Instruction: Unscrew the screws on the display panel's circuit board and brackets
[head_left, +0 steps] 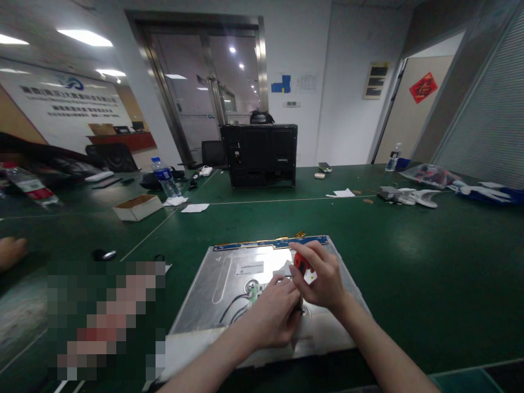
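A silver metal display panel (229, 278) lies back side up on the green table, with a blue circuit strip (270, 243) along its far edge and black wires (233, 308) near its middle. My right hand (321, 278) is closed around a red-handled tool (302, 262) held over the panel. My left hand (274, 316) rests on the panel just beside it, fingers curled at a small white piece (283, 269). What the left fingers pinch is hidden.
A black monitor housing (264, 155) stands at the table's far side. A cardboard box (137, 207), a water bottle (166, 177), paper scraps and white gloves (413, 195) lie around. Another person's hand (10, 252) shows at the left edge. A blurred patch covers the near left.
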Demonstrator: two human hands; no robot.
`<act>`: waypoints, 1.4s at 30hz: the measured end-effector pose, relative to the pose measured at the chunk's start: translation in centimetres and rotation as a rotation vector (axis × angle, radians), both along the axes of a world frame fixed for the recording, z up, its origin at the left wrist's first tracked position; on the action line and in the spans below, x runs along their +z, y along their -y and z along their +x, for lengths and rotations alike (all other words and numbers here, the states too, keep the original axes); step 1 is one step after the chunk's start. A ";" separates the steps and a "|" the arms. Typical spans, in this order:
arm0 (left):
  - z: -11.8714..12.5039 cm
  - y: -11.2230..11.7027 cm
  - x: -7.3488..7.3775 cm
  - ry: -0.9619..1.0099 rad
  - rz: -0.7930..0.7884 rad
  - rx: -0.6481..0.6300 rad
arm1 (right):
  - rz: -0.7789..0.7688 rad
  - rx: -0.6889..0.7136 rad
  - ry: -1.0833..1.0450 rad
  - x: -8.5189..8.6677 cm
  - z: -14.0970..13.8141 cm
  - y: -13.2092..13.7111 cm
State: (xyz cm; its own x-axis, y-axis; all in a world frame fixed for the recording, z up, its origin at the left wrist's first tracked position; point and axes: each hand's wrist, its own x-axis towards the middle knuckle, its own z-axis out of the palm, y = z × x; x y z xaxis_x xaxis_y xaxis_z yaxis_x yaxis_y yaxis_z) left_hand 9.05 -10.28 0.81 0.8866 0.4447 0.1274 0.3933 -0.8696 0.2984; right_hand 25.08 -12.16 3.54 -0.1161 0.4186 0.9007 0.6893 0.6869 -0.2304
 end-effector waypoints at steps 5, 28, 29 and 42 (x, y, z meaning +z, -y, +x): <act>-0.1 -0.1 -0.3 0.000 0.002 -0.004 | -0.021 0.035 -0.021 -0.1 0.0 0.0; 0.0 -0.1 -0.1 0.001 -0.015 -0.006 | -0.005 0.057 -0.013 0.3 0.0 0.2; 0.0 -0.1 -0.1 -0.001 -0.015 -0.006 | -0.006 0.059 -0.014 0.3 0.0 0.1; 0.0 -0.1 0.0 -0.044 0.002 0.000 | 0.015 -0.023 -0.048 -0.3 -0.2 -0.1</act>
State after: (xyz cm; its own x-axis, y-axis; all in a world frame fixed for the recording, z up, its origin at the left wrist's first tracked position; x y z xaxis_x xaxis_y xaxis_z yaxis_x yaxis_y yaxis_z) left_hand 9.06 -10.15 0.78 0.8914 0.4444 0.0891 0.4059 -0.8702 0.2794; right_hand 24.92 -12.08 3.23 -0.0631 0.4073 0.9111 0.6933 0.6745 -0.2535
